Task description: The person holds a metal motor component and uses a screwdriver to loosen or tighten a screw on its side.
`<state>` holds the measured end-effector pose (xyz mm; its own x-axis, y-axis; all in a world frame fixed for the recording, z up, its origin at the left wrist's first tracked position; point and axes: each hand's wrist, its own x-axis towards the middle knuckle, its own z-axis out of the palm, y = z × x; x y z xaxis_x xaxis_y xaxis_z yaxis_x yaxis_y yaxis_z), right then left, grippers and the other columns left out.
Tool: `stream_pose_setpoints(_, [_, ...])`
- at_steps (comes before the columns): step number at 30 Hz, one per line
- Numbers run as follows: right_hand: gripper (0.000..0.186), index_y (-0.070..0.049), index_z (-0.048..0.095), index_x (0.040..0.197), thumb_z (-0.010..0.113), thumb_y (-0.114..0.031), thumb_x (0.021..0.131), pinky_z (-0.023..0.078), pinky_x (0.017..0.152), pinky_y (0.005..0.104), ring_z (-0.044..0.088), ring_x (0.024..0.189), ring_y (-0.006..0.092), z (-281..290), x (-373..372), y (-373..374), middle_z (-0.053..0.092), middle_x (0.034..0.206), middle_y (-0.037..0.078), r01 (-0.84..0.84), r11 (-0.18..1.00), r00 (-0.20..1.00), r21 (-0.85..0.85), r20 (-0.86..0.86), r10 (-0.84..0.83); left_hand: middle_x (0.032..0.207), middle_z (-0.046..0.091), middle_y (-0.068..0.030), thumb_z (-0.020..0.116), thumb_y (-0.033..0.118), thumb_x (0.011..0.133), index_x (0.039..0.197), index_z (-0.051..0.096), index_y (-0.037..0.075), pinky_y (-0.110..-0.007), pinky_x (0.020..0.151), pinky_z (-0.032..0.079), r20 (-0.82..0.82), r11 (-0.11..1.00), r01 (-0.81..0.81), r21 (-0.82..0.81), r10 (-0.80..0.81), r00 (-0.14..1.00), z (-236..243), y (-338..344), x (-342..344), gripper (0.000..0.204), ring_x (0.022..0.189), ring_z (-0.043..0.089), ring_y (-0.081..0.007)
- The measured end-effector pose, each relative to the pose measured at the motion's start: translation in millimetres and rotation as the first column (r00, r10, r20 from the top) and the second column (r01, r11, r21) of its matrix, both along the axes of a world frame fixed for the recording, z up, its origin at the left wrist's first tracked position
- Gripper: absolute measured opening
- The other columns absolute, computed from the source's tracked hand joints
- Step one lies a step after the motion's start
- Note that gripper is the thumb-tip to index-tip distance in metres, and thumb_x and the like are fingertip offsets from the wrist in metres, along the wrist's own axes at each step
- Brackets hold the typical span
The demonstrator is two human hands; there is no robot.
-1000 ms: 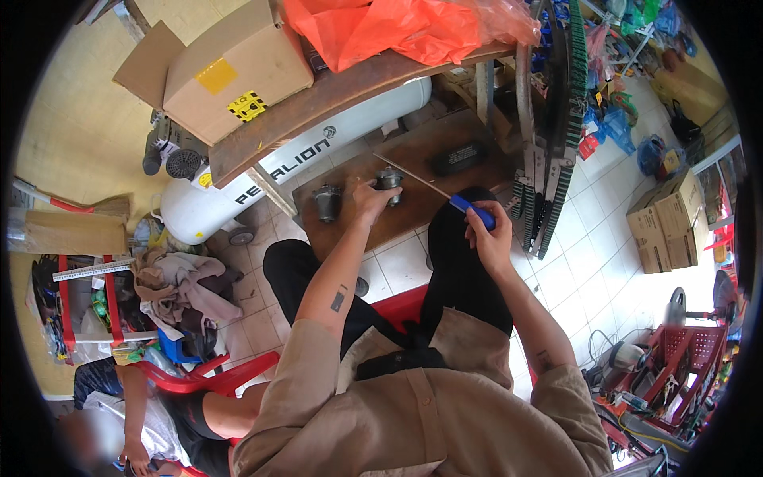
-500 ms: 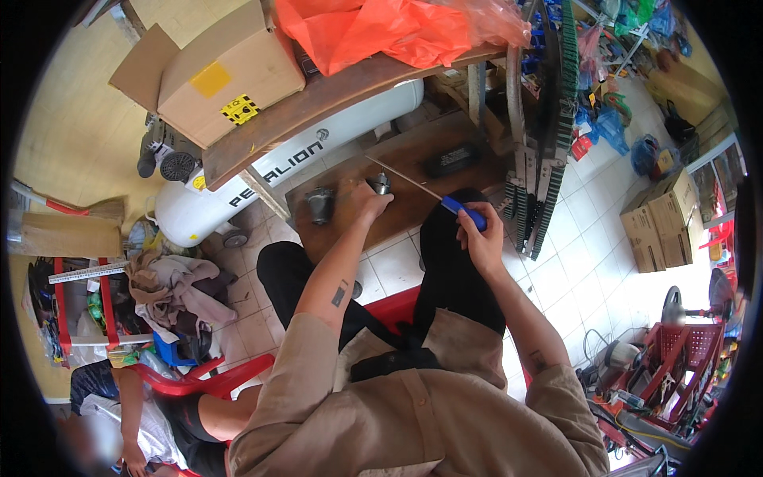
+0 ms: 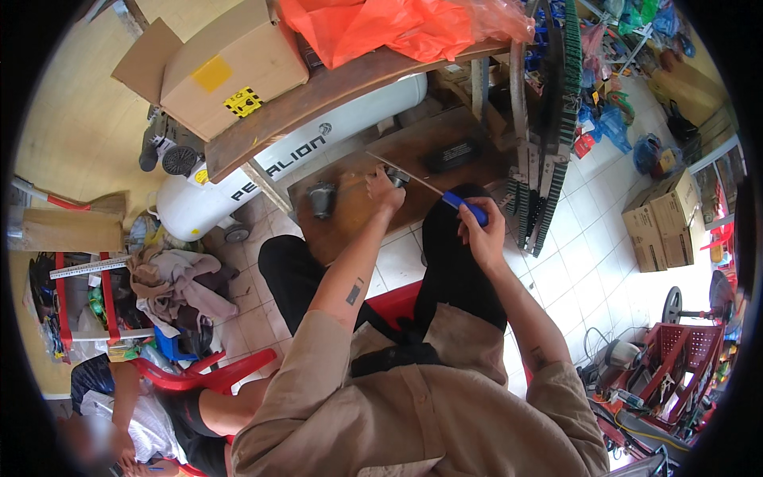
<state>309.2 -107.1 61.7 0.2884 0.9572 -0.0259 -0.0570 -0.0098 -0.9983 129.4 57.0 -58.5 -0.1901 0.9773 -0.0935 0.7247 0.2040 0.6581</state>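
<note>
My left hand is closed around a small grey metal part with a round body, just above a low brown wooden board; its exact kind cannot be made out. In my right hand is a long-shafted screwdriver, gripped by its blue handle. The thin shaft points up and left, passing over or close beside the metal part; contact cannot be told. A dark grey cylindrical metal piece stands on the board left of my left hand. Farther right on the board lies a flat black case.
Beyond the board stand a white tank and a wooden bench bearing a cardboard box and orange plastic sheeting. Upright metal racks rise at right. Another person sits at lower left beside a red chair.
My left hand has shifted slightly right and turned with the metal part, bringing it nearer the screwdriver shaft. My right hand has barely moved.
</note>
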Motion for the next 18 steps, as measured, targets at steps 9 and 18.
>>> stream_pose_setpoints(9, [0.022,0.001,0.058,0.106,0.067,-0.016,0.094,0.041,0.044,0.0212,0.058,0.055,0.0083,-2.9,1.5,1.0,0.063,0.078,0.006,-0.001,1.0,1.0,0.001,-0.015,0.001,0.102,0.069,-0.0221,0.079,0.016,0.066,0.123,0.054,0.004,-0.045,0.091,0.053,-0.013,0.988,0.143,0.062,-0.142,0.99,-2.6,7.9,-5.1,0.064,0.102,0.065,-0.0397])
stream_pose_setpoints(18, [0.019,0.001,0.058,0.106,0.065,-0.012,0.095,0.04,0.043,0.0203,0.057,0.055,0.0087,-1.1,3.5,-0.2,0.063,0.08,0.007,0.008,1.0,1.0,-0.005,-0.013,-0.008,0.108,0.069,-0.0224,0.091,0.034,0.06,0.122,0.053,-0.003,-0.043,0.094,0.052,0.143,0.997,-0.029,0.075,0.018,0.99,21.4,-8.7,-1.2,0.082,0.105,0.066,-0.0389])
